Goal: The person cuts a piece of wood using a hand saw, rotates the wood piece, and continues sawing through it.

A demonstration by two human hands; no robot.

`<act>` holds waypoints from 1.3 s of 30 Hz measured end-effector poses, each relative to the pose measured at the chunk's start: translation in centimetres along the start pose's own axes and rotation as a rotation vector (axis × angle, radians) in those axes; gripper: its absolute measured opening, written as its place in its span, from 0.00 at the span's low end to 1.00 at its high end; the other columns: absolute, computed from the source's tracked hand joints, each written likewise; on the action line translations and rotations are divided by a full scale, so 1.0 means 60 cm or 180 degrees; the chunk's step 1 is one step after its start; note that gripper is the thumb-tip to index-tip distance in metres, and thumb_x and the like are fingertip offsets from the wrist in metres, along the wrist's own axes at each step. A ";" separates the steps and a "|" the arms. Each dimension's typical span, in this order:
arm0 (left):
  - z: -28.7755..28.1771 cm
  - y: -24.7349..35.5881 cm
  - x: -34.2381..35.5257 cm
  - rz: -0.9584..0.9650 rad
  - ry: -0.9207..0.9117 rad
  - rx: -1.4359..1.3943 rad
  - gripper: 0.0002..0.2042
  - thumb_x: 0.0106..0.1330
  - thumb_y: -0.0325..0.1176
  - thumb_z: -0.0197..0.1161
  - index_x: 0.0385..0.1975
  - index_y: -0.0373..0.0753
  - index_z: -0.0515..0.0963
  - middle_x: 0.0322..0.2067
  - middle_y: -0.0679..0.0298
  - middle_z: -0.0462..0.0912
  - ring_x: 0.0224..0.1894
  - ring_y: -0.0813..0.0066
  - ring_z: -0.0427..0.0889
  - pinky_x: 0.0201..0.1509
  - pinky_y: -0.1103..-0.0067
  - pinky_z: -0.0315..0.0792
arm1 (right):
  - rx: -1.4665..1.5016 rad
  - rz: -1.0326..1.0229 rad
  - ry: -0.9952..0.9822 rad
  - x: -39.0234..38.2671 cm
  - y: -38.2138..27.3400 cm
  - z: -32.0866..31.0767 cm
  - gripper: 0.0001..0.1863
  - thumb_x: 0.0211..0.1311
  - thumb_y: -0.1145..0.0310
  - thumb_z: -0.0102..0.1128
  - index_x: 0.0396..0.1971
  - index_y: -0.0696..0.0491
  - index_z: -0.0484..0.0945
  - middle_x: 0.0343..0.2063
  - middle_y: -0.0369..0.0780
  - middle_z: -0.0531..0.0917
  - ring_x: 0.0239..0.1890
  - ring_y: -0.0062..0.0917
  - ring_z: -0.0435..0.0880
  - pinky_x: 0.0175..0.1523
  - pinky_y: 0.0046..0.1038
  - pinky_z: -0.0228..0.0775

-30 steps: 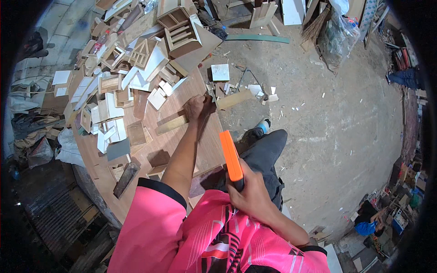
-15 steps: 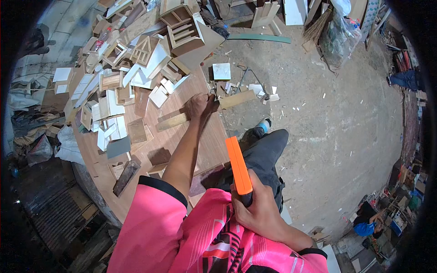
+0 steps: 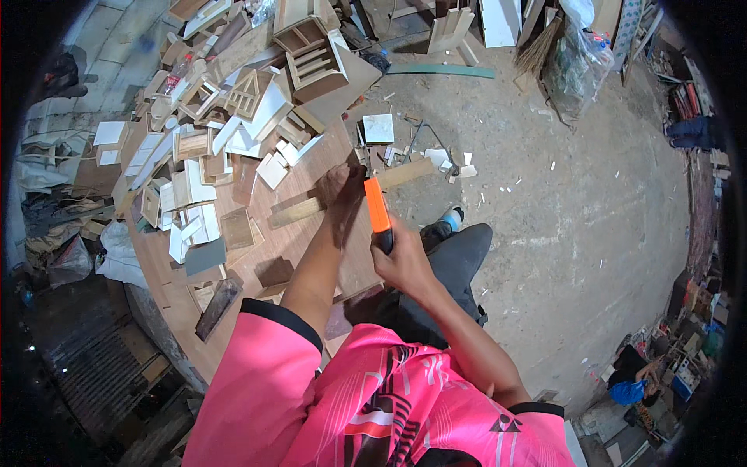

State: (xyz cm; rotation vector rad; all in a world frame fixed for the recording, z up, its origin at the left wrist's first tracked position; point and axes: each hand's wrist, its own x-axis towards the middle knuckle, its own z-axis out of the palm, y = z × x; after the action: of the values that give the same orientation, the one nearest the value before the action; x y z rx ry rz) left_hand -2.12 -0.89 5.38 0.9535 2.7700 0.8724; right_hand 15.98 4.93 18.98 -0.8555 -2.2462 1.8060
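— What is in hand at the round wooden table?

— The left hand presses down on a long wooden strip lying across the tabletop, its far end jutting past the table's edge toward 2 o'clock. The fingers lie on the wood; whether they close around it cannot be told. The right hand is clenched on the dark grip of an orange-handled tool, which points toward 12 o'clock, just beside the left hand.

— How much room is there?

— Little on the table. From 9 to 12 o'clock it is heaped with small wooden houses and cut panels, leaving a bare patch around the strip and along the near rim at 6 o'clock. From 1 to 4 o'clock the concrete floor lies open, dotted with pale chips.

— Any packages or signs?

— A clear plastic bag slumps at 1 o'clock beside a straw broom. A white square tile lies at 12 o'clock, a green strip beyond it. Coloured boxes crowd the 4 o'clock rim, too small to tell.
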 end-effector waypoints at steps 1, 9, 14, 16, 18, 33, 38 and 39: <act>-0.006 0.000 -0.005 -0.0070 -0.0044 0.0025 0.12 0.53 0.40 0.62 0.16 0.38 0.77 0.19 0.55 0.77 0.27 0.55 0.79 0.30 0.65 0.71 | 0.0064 0.0087 -0.0072 -0.013 -0.026 -0.006 0.11 0.49 0.79 0.55 0.35 0.59 0.71 0.19 0.49 0.74 0.23 0.39 0.80 0.32 0.31 0.69; 0.017 -0.025 -0.010 -0.0043 -0.0429 0.0223 0.20 0.62 0.49 0.55 0.19 0.38 0.77 0.24 0.55 0.79 0.32 0.55 0.81 0.35 0.62 0.71 | 0.0334 0.0068 -0.0270 -0.111 -0.122 -0.066 0.18 0.48 0.80 0.58 0.41 0.61 0.66 0.19 0.55 0.75 0.26 0.54 0.77 0.28 0.41 0.68; 0.053 -0.063 -0.015 0.0019 0.0023 0.0038 0.22 0.61 0.50 0.57 0.14 0.38 0.75 0.20 0.56 0.76 0.27 0.55 0.80 0.32 0.63 0.70 | 0.0480 0.0227 -0.0422 -0.145 -0.154 -0.090 0.21 0.48 0.81 0.59 0.45 0.61 0.65 0.19 0.55 0.75 0.25 0.53 0.78 0.26 0.39 0.68; 0.058 -0.077 -0.012 0.0059 -0.0032 0.0124 0.21 0.61 0.49 0.58 0.15 0.37 0.75 0.20 0.56 0.76 0.27 0.56 0.79 0.31 0.64 0.70 | 0.0524 0.0245 -0.0452 -0.153 -0.164 -0.096 0.22 0.48 0.81 0.59 0.46 0.62 0.65 0.20 0.55 0.75 0.26 0.52 0.78 0.26 0.38 0.68; 0.064 -0.081 -0.015 0.0103 -0.0088 0.0205 0.21 0.61 0.49 0.58 0.15 0.37 0.75 0.20 0.56 0.76 0.26 0.57 0.79 0.30 0.65 0.70 | 0.0563 0.0264 -0.0477 -0.161 -0.172 -0.100 0.23 0.48 0.81 0.59 0.47 0.62 0.64 0.20 0.55 0.76 0.26 0.52 0.79 0.26 0.38 0.68; 0.095 -0.098 -0.030 0.0244 -0.0070 0.0115 0.11 0.59 0.38 0.58 0.19 0.39 0.76 0.26 0.53 0.78 0.31 0.55 0.80 0.32 0.63 0.71 | 0.0090 0.0004 0.0243 0.040 0.046 0.019 0.06 0.48 0.79 0.55 0.28 0.58 0.70 0.18 0.48 0.74 0.21 0.38 0.76 0.31 0.34 0.67; 0.027 -0.024 -0.015 -0.0202 -0.0296 0.0254 0.12 0.60 0.38 0.57 0.18 0.39 0.77 0.23 0.54 0.78 0.29 0.55 0.79 0.31 0.63 0.70 | -0.0066 -0.0081 0.0033 -0.007 -0.015 0.000 0.09 0.49 0.78 0.56 0.31 0.59 0.70 0.18 0.50 0.74 0.23 0.42 0.78 0.31 0.34 0.69; 0.021 -0.017 -0.015 -0.0291 -0.0360 0.0277 0.12 0.60 0.38 0.57 0.18 0.38 0.77 0.23 0.54 0.78 0.29 0.55 0.79 0.31 0.64 0.70 | -0.0068 -0.0072 0.0022 -0.022 -0.029 -0.008 0.09 0.49 0.78 0.56 0.31 0.59 0.70 0.18 0.50 0.74 0.23 0.42 0.78 0.31 0.34 0.69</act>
State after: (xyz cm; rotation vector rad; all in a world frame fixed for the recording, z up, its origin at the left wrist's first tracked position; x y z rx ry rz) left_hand -1.63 -1.47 3.71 0.8523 2.7497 0.6687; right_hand 16.70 4.44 21.04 -0.8353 -2.2657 1.7698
